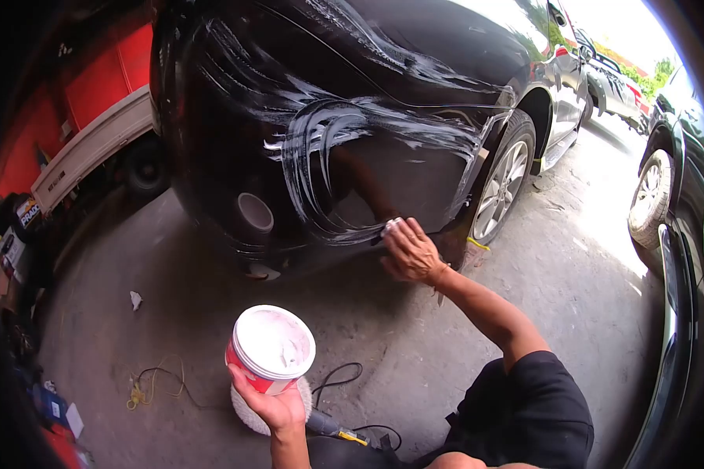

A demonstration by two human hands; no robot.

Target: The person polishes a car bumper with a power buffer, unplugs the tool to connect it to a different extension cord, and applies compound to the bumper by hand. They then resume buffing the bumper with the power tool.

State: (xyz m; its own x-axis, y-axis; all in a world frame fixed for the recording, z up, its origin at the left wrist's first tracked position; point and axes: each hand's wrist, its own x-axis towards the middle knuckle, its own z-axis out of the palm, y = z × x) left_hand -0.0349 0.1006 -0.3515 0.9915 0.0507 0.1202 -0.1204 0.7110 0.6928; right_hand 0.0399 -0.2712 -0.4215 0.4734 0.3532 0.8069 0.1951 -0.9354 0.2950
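Observation:
My left hand (278, 408) is wrapped round the lower side of a red and white tub (248, 358), open at the top with white paste inside. My right hand (416, 256) presses a small whitish wad (392, 226) to the lower part of a dark car bumper (403, 178), its fingers closed over most of it. Curved streaks of white paste (321, 117) spread across the bumper and the body panel above. Below the tub, partly hidden by it and my left hand, lies a power polisher (326, 424) with a fluffy white pad (248, 416).
A black cord (340, 382) and a thin yellow cord (164, 375) lie on the concrete floor (477, 328). The car's rear wheel (507, 184) stands right of the bumper. Another dark car (684, 133) is at right, a white truck bed (94, 148) at left. Crumpled paper (136, 300) lies on the floor.

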